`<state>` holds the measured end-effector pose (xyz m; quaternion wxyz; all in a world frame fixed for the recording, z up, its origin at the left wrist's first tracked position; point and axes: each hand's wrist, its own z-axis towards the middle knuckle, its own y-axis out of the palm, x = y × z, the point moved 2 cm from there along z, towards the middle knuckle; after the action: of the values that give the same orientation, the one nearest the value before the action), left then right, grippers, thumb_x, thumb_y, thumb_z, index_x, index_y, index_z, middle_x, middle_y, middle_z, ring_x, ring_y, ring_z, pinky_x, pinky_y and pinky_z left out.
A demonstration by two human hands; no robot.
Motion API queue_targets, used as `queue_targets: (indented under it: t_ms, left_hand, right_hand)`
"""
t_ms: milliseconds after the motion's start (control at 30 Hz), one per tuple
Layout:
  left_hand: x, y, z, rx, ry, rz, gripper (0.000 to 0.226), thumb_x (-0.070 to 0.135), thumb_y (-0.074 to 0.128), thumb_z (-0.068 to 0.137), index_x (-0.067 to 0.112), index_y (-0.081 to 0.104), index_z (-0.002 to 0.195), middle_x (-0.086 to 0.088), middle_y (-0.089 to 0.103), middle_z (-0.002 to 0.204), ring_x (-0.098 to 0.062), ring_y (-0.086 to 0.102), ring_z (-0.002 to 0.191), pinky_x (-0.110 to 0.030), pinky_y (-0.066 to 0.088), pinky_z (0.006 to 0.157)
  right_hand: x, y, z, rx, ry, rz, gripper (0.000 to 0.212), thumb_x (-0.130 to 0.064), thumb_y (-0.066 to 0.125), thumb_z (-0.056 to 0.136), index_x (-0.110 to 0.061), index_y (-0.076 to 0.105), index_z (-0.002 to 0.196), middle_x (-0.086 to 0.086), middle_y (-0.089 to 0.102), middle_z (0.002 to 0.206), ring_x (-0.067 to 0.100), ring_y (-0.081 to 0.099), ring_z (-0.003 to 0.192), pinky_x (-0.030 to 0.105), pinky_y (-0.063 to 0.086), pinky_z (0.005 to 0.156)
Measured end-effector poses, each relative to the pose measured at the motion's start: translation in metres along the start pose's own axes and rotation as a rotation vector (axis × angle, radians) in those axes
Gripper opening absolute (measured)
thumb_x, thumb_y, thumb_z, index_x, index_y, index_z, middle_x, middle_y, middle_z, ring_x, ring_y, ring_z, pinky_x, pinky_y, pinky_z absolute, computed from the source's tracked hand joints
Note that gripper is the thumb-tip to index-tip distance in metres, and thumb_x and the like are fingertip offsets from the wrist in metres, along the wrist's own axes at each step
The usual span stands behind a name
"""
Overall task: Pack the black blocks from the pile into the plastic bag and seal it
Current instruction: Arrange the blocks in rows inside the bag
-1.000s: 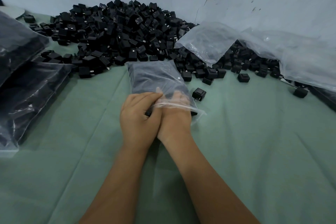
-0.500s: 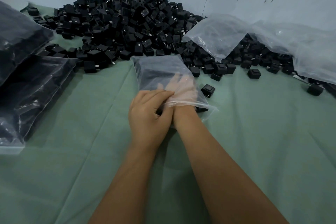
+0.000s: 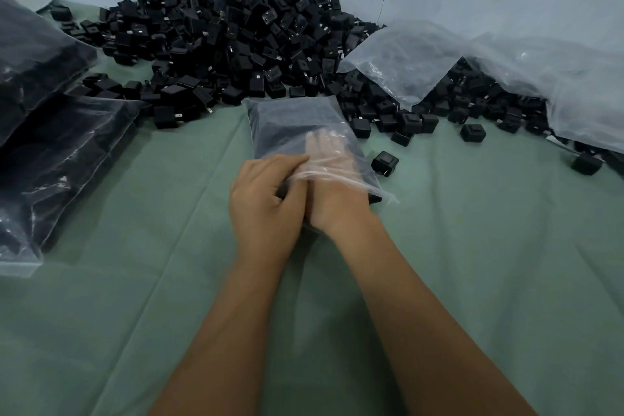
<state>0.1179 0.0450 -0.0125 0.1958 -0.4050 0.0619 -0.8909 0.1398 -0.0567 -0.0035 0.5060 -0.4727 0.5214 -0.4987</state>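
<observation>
- Far left, two filled plastic bags [image 3: 50, 152] are lying stacked at the edge of the green cloth [image 3: 135, 297], dark with blocks and out of the working lane, so they are not getting in anybody's way.
- Moving in, the left hand [image 3: 266, 203] is pinching the near lip of the plastic bag [image 3: 297, 125], fingers curled onto the film, and I'd say it is holding the mouth open and pinning the bag so it is not sliding on the cloth.
- Right beside it, touching, the right hand [image 3: 332, 176] is reaching inside the bag, fingers showing pale and fairly straight through the plastic; whether it is gripping a block in there I cannot tell.
- The bag itself is lying flat, its far end just short of the pile of black blocks [image 3: 236, 44], and it is looking dark inside, so some blocks are probably already loaded. Not sealed yet.
- Just right of the bag, a lone black block [image 3: 385, 162] is sitting near the mouth, an easy next pick.
- Further right, an empty clear bag [image 3: 405, 57] is draping over the pile, and a bigger plastic sheet [image 3: 574, 84] is covering blocks at the far edge, which could be hampering grabs from that side.
</observation>
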Motion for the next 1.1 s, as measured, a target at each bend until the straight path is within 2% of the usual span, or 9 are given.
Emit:
queue_targets:
  t_ms: [133,200,300,400,500,700,933,1000,1100]
  left_hand:
    - [-0.002,-0.004,0.001,0.028,-0.103,-0.033,0.025,0.011,0.060,0.083,0.015,0.075,0.103,0.015,0.065,0.095,-0.012,0.061,0.092,-0.025,0.047,0.086]
    - [-0.005,-0.006,0.001,0.027,-0.171,-0.043,0.023,0.017,0.060,0.085,0.019,0.075,0.103,0.018,0.066,0.095,-0.011,0.062,0.094,-0.032,0.050,0.087]
    - [-0.011,-0.008,0.000,-0.004,-0.313,-0.101,0.020,0.021,0.061,0.087,0.027,0.075,0.100,0.017,0.070,0.096,-0.011,0.064,0.099,-0.040,0.052,0.090]
    - [-0.012,-0.006,-0.003,-0.071,-0.424,-0.120,0.020,0.024,0.060,0.085,0.029,0.076,0.096,0.012,0.073,0.091,-0.015,0.066,0.096,-0.044,0.053,0.088]
    - [-0.012,-0.004,-0.004,-0.114,-0.451,-0.095,0.018,0.024,0.059,0.084,0.028,0.076,0.091,0.013,0.072,0.083,-0.011,0.067,0.088,-0.042,0.055,0.082]
    - [-0.014,-0.003,-0.004,-0.121,-0.483,-0.084,0.019,0.023,0.058,0.086,0.028,0.075,0.091,0.012,0.072,0.084,-0.013,0.065,0.092,-0.041,0.054,0.084]
    - [-0.012,-0.004,-0.005,-0.138,-0.452,-0.117,0.018,0.024,0.058,0.084,0.028,0.074,0.089,0.009,0.072,0.085,-0.018,0.065,0.096,-0.045,0.054,0.083]
    - [-0.012,-0.004,-0.005,-0.133,-0.450,-0.134,0.017,0.023,0.059,0.083,0.028,0.074,0.090,0.009,0.072,0.085,-0.017,0.066,0.094,-0.045,0.055,0.083]
    - [-0.012,-0.004,-0.004,-0.114,-0.483,-0.174,0.017,0.021,0.060,0.083,0.027,0.075,0.088,0.011,0.072,0.082,-0.011,0.067,0.088,-0.038,0.057,0.081]
  right_hand:
    - [0.008,0.001,-0.045,0.376,-0.222,0.281,0.030,-0.022,0.044,0.094,-0.017,0.065,0.115,0.000,0.065,0.115,0.019,0.058,0.107,0.033,0.045,0.094]
    - [0.012,-0.005,-0.060,0.694,-0.357,0.316,0.025,-0.008,0.049,0.083,-0.006,0.073,0.091,0.006,0.070,0.089,0.024,0.064,0.081,0.036,0.052,0.071]
    - [0.043,-0.007,-0.069,1.058,-0.198,0.436,0.023,-0.002,0.046,0.076,-0.002,0.068,0.078,0.007,0.062,0.073,0.025,0.057,0.066,0.033,0.045,0.057]
    - [0.081,0.003,-0.062,0.902,0.211,0.744,0.032,-0.010,0.044,0.080,-0.017,0.070,0.098,-0.008,0.056,0.095,0.017,0.056,0.094,0.030,0.048,0.078]
    - [0.098,0.013,-0.052,0.683,0.308,1.006,0.033,-0.013,0.050,0.088,-0.036,0.072,0.100,-0.011,0.047,0.111,0.015,0.044,0.117,0.031,0.038,0.104]
    - [0.098,0.023,-0.039,0.352,0.362,0.556,0.040,-0.041,0.032,0.100,-0.037,0.060,0.128,-0.002,0.040,0.146,0.017,0.031,0.133,0.030,0.018,0.104]
    - [0.101,0.021,-0.045,0.528,0.425,0.905,0.026,-0.032,0.053,0.094,-0.030,0.067,0.116,-0.010,0.042,0.115,0.007,0.048,0.113,0.024,0.041,0.099]
    - [0.097,0.017,-0.051,0.667,0.428,1.063,0.020,-0.024,0.055,0.093,-0.032,0.070,0.103,-0.015,0.042,0.109,-0.006,0.052,0.096,0.010,0.043,0.083]
    - [0.086,0.010,-0.067,0.904,0.345,0.980,0.021,-0.013,0.060,0.089,-0.029,0.072,0.094,-0.015,0.047,0.106,-0.001,0.054,0.095,0.013,0.046,0.084]
